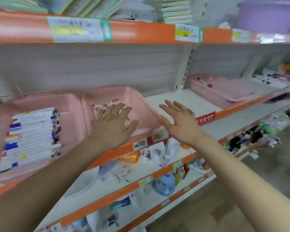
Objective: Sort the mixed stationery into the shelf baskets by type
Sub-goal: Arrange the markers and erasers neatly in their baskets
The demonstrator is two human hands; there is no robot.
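Note:
Three pink baskets stand on the middle shelf. The left basket [70, 104] holds several white pen boxes [32, 136] stacked in a row. The middle basket [137, 104] holds small red-and-white packs [105, 105]. My left hand [112, 124] hovers over this basket with fingers spread, holding nothing; whether it touches the packs is unclear. My right hand [179, 119] is raised with fingers spread beside the basket's right rim, empty. The right basket [224, 92] sits further along the shelf with a small red item [208, 84] inside.
A bare stretch of white shelf [187, 99] lies between the middle and right baskets. Orange shelf edges [141, 30] carry price labels. Notebooks fill the upper shelf; packaged goods crowd the lower shelves [157, 154]. A purple tub [266, 15] sits top right.

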